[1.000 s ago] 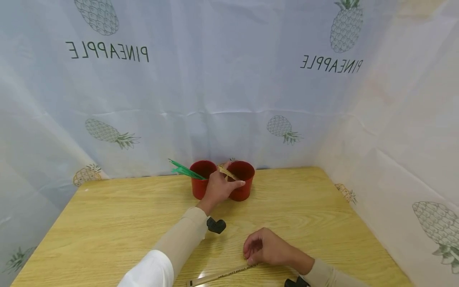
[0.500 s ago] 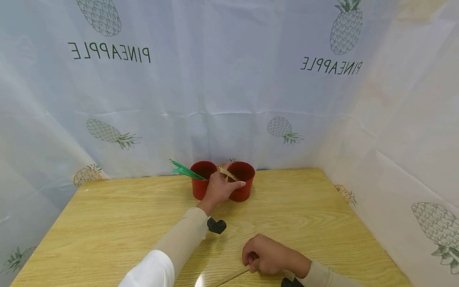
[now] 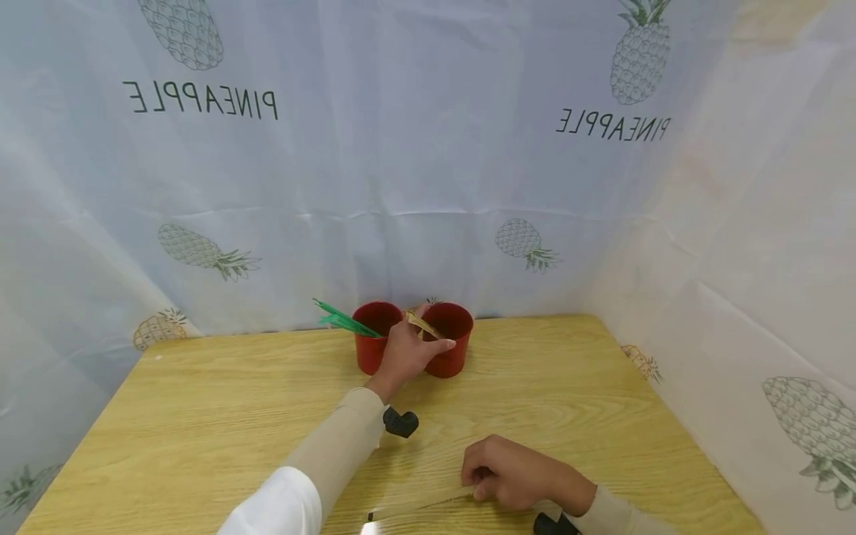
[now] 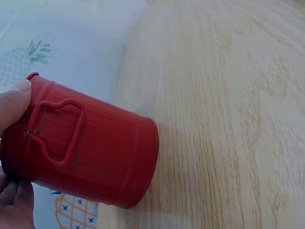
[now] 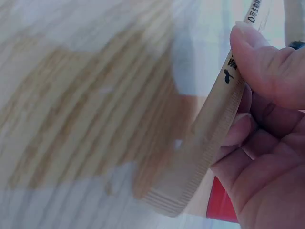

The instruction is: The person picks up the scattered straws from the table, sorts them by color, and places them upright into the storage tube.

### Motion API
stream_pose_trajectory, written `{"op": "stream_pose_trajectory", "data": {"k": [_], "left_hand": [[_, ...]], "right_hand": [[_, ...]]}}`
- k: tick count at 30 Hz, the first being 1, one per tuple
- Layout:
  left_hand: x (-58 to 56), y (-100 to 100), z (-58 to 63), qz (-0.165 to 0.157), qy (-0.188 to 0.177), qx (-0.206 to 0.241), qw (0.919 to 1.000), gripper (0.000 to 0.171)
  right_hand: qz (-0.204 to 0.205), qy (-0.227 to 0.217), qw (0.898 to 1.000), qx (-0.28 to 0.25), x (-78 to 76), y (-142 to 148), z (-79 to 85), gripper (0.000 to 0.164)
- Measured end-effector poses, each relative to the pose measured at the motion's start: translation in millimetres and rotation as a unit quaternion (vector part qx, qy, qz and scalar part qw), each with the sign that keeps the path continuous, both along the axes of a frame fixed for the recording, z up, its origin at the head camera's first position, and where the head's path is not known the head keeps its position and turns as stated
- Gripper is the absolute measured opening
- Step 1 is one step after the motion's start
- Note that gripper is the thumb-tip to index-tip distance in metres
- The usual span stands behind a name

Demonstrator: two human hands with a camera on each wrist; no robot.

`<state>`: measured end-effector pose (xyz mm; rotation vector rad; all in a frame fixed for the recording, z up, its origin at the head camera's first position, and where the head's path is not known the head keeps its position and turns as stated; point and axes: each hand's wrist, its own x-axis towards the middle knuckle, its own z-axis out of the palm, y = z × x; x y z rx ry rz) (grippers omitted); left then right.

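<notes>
Near the back of the table, my left hand (image 3: 404,353) grips the rim of the right-hand red bucket (image 3: 457,362). The left wrist view has the thumb (image 4: 16,100) on the rim of this bucket (image 4: 107,143), above its side handle, with curled fingers beneath. A tan wrapper end (image 3: 423,323) sticks out of that bucket. Closer to the front, my right hand (image 3: 518,473) pinches a long, narrow tan packet (image 3: 421,505) by one end. Up close, this packet (image 5: 202,133) shows dark print and a ridged, crimped edge; what it contains cannot be told.
Another red bucket (image 3: 369,357) stands just left of the gripped one, and green packets (image 3: 344,320) lean out of it. The wooden table (image 3: 234,416) ends at a pineapple-print cloth (image 3: 401,163) behind and at the sides.
My right hand has shifted slightly down and right, still pinching the tan packet, whose angle has turned and whose print no longer shows from above. The left hand stays on the bucket.
</notes>
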<state>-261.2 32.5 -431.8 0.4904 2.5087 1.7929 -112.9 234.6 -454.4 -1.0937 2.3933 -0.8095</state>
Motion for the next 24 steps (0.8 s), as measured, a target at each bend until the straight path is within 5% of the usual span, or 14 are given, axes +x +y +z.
{"op": "stream_pose_trajectory", "data": {"k": [8, 20, 24], "left_hand": [[-1.3, 0.1, -3.6, -0.004, 0.000, 0.002, 1.0000, 0.088], [-2.9, -1.3, -2.2, 0.008, 0.055, -0.030, 0.9980, 0.083], [-1.3, -0.3, -1.1, -0.002, 0.049, -0.006, 0.9988, 0.076]], "right_hand": [[-0.005, -0.036, 0.994, -0.103, -1.4, 12.2, 16.2, 0.009], [-0.035, 0.045, 0.975, -0.216, -24.3, 3.5, 44.8, 0.012], [-0.052, 0.052, 0.969, -0.234, -31.0, -1.9, 48.2, 0.013]]}}
